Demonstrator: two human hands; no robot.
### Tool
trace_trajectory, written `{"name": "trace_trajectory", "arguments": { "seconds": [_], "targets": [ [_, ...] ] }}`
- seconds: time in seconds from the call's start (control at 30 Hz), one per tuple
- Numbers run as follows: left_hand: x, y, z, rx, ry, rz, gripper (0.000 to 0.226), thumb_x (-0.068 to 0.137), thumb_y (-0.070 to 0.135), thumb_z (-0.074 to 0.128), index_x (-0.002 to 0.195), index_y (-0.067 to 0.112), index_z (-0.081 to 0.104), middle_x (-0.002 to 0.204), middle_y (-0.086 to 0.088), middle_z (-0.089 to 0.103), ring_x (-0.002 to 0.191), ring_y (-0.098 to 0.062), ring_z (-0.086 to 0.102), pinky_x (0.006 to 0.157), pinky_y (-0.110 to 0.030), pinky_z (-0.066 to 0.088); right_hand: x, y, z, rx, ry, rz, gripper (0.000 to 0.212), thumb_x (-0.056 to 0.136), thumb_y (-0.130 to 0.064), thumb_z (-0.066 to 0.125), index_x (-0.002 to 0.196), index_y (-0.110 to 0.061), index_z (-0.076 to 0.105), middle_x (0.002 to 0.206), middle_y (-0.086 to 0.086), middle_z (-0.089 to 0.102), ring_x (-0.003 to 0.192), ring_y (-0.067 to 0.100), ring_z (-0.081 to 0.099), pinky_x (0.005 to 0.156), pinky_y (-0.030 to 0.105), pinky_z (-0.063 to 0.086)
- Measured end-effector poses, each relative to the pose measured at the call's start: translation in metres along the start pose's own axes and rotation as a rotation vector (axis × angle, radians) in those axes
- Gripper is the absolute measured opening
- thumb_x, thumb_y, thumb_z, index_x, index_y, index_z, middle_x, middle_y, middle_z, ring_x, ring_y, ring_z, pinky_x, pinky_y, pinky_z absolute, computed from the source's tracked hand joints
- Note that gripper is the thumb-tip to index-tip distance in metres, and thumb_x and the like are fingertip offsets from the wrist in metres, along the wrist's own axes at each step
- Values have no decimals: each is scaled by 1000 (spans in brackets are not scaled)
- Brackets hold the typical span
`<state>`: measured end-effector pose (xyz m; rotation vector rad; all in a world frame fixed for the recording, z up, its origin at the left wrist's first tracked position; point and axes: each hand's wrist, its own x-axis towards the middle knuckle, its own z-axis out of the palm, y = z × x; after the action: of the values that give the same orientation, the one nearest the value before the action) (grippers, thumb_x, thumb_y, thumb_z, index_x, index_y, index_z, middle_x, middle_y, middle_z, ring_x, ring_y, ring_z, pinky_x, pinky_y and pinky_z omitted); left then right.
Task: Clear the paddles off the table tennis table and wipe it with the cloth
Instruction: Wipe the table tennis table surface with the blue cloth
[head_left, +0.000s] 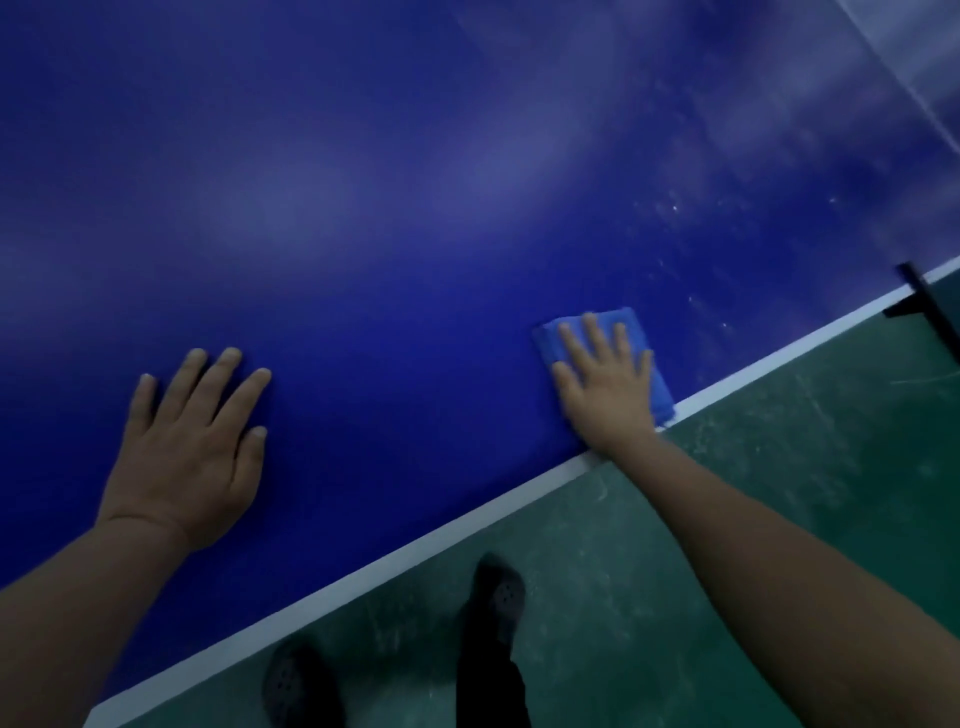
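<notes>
Head view: one cloth (631, 332), blue and folded into a small pad, lies on the blue table (415, 208) just inside its white edge line, near the right end of what shows; the right hand (605, 384) lies flat on top of it with fingers straight and spread, pressing it down rather than gripping; the left hand (192, 452) rests palm-down on bare table well apart from the cloth, fingers straight and slightly fanned, holding nothing, probably as a brace.

By the look of it the cloth is soft, light and limp; it should slide easily over the smooth top and may bunch or unfold if pushed from one corner, so a flat palm over its middle, as now, seems the sound hold; to lift it, a pinch at a folded edge would do.

Counted: one cloth, two hands, no paddle anywhere in view, so the clearing step seems done, though the rest of the table lies out of frame; pale specks and smears show on the surface beyond the cloth, toward the far right; two dark shoes (493, 597) stand on the green floor (779, 493) below the table edge.
</notes>
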<state>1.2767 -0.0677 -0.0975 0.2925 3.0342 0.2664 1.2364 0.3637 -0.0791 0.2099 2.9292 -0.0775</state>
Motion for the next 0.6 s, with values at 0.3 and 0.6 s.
{"name": "trace_trajectory", "arguments": {
  "seconds": [0.3, 0.6],
  "targets": [
    [14, 99, 2, -76, 77, -212, 67, 92, 41, 27, 145, 5, 46, 157, -16, 36, 149, -33, 24, 121, -59, 12, 51, -77, 6, 28, 53, -455, 58, 98, -56, 26, 153, -40, 33, 165, -3, 24, 153, 35, 12, 118, 65, -1],
    [84, 252, 23, -137, 5, -291, 74, 93, 50, 17, 158, 15, 25, 167, -6, 12, 155, -22, -2, 124, -52, -4, 210, 141, -43, 105, 52, 217, 59, 101, -56, 22, 158, -45, 11, 169, -9, 2, 155, 30, -3, 118, 66, -1]
  ]
}}
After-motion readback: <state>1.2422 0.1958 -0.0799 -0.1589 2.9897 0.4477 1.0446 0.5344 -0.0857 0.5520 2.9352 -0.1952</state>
